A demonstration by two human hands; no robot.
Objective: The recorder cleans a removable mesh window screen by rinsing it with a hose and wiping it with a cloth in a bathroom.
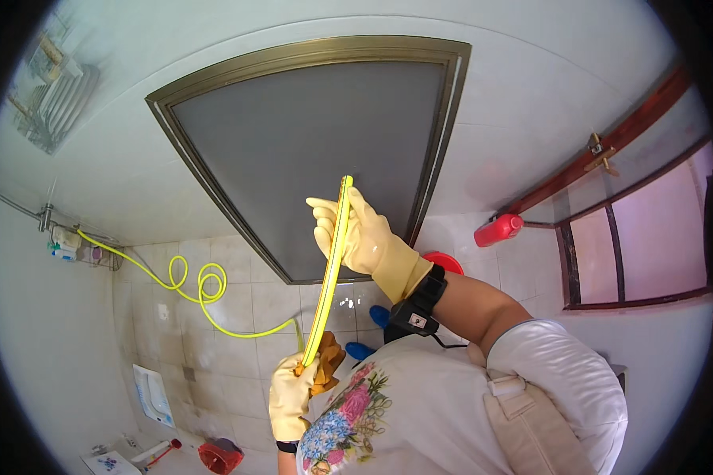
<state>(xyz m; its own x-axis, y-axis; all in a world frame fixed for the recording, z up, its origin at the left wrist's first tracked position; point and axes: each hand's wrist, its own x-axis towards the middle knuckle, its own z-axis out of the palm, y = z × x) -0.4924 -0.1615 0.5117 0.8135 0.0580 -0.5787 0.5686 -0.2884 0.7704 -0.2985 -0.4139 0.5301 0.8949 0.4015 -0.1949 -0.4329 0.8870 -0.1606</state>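
Left hand grips the yellow hose low, right hand clasps it high; best keep both holds firm, hose straight.

1. Red bottle: plastic, lying tilted on the ledge at the lower left corner of the window frame, right of the grey door panel.
2. Small containers: cluster on a wall fitting at left, near the pipe; white, pale blue and green; shapes too small to tell.
3. Label: small white square on the black wrist strap.
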